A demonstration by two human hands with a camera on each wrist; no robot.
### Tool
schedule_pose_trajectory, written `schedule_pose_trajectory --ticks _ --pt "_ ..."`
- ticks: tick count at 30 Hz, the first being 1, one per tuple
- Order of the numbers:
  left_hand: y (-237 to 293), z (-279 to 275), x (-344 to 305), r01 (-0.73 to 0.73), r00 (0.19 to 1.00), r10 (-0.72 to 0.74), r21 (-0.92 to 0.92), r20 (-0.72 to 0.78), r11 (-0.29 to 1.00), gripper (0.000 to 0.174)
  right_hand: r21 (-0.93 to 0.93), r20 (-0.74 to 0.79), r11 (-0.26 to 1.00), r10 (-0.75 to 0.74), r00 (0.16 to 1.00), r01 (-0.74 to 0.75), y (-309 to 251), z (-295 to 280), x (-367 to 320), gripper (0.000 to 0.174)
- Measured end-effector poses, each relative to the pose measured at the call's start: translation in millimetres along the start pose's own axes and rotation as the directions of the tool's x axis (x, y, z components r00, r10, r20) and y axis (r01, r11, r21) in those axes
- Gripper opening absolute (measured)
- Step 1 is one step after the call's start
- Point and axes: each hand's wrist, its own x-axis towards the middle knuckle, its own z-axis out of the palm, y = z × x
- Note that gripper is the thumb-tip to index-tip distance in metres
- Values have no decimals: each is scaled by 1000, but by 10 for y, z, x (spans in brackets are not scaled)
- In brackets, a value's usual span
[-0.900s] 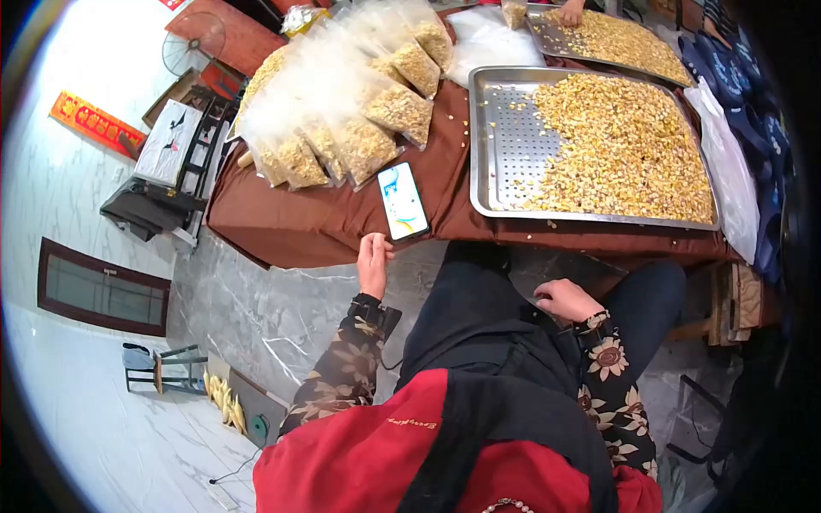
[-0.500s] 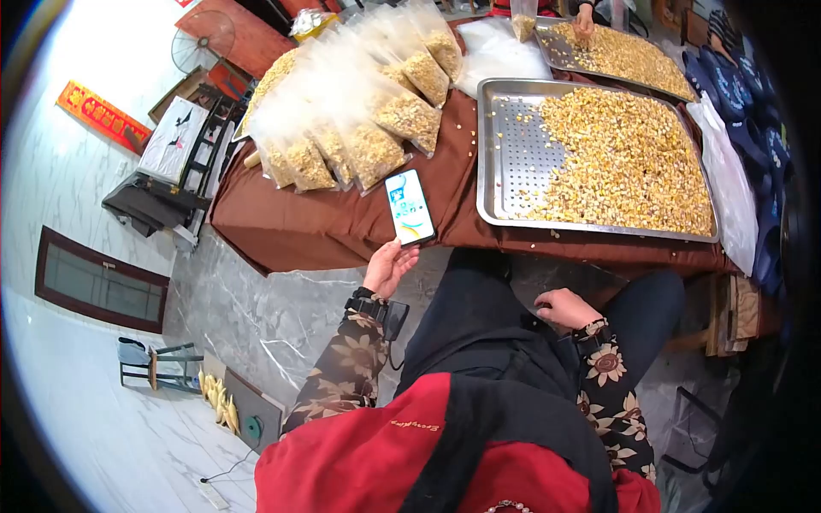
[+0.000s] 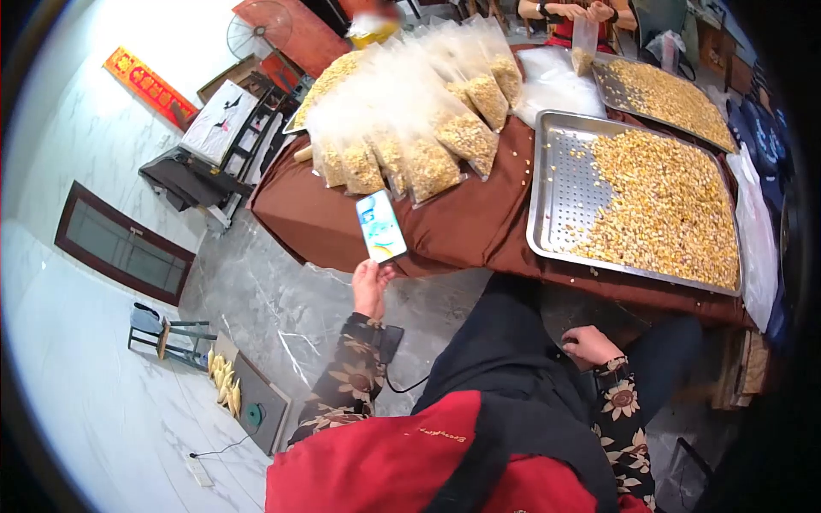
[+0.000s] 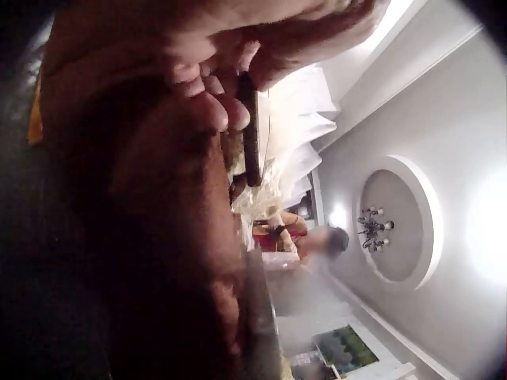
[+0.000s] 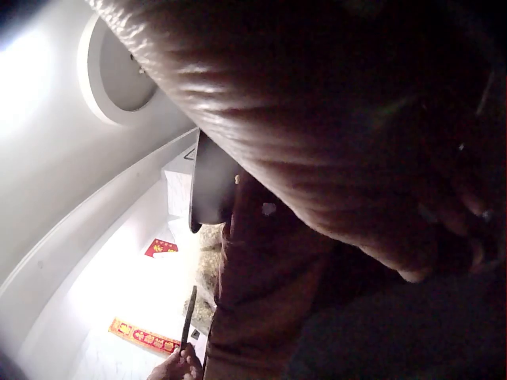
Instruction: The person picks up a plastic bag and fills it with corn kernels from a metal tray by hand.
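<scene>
My left hand (image 3: 370, 292) holds a phone (image 3: 380, 227) by its near end, at the front edge of the brown-covered table. The phone's screen is lit and faces up toward the head camera. Seen edge-on in the left wrist view, the dark phone (image 4: 252, 134) sits between thumb and fingers. My right hand (image 3: 592, 344) rests on my lap with its fingers loosely curled, holding nothing. Just beyond the phone, several clear bags (image 3: 432, 162) of yellow kernels lie in a fanned pile.
A perforated metal tray (image 3: 554, 198) of kernels (image 3: 671, 209) lies right of the bags. Behind it is a second kernel tray (image 3: 616, 96), beside flat plastic bags (image 3: 560, 85). Across the table another person's hands hold a clear bag (image 3: 584, 47). A white plastic bag (image 3: 757, 235) hangs at the right.
My left hand has moved from beside the phone to gripping it, and the phone has shifted left relative to the tray and bags. My right hand stays on my lap. The view has turned.
</scene>
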Motion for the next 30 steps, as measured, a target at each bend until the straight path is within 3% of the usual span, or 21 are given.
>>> schedule_pose_trajectory --ticks 10,12,14,15,16,17,18,19,20,22,24,26,28,29,30 --pt "487 -1156 1687 19 924 35 136 -382 991 18 3 44 996 87 995 -87 205 170 26 27" --pt "447 -1307 2034 -73 925 72 10 -372 997 19 27 134 978 203 970 -208 277 214 20 28" --pt "309 -1669 2414 -30 956 1 -94 -294 995 19 -22 125 991 131 983 -129 293 250 3 29" --pt "222 -1852 2604 8 968 -45 -150 -248 989 19 -143 120 988 78 990 -61 483 379 51 31" --pt "153 -2016 2821 40 974 -83 -198 -212 979 19 -155 210 973 204 956 -174 355 312 35 33" --pt "100 -2164 3025 77 974 -122 -228 -192 971 19 -164 182 977 168 969 -138 415 350 43 34" --pt "207 -2056 3050 118 936 -178 -207 -303 971 20 -177 164 979 131 978 -101 490 415 71 36" --pt "280 -2012 3108 173 929 -190 -82 -317 982 22 -161 128 976 165 978 -144 514 407 73 36" --pt "307 -2050 3226 206 880 -231 -103 -415 973 23 -140 163 981 159 974 -136 485 384 76 37" --pt "14 -2209 3367 136 881 -155 -74 -448 988 22 -113 184 980 184 966 -165 508 346 35 37" --pt "-24 -2067 3503 179 709 -71 83 -701 980 20 -146 260 981 160 952 -125 503 328 5 37" --pt "176 -1812 3414 228 749 -149 40 -646 973 16 -180 187 970 199 962 -165 467 348 -12 36" --pt "124 -1939 3640 287 758 -137 139 -638 948 14 -193 273 980 104 956 -51 628 406 41 35" --pt "161 -1966 3574 348 767 -102 278 -633 895 20 -189 226 974 164 960 -122 576 402 0 34" --pt "292 -1833 3466 411 795 5 544 -607 732 25 -181 182 964 227 957 -195 465 338 -22 34"
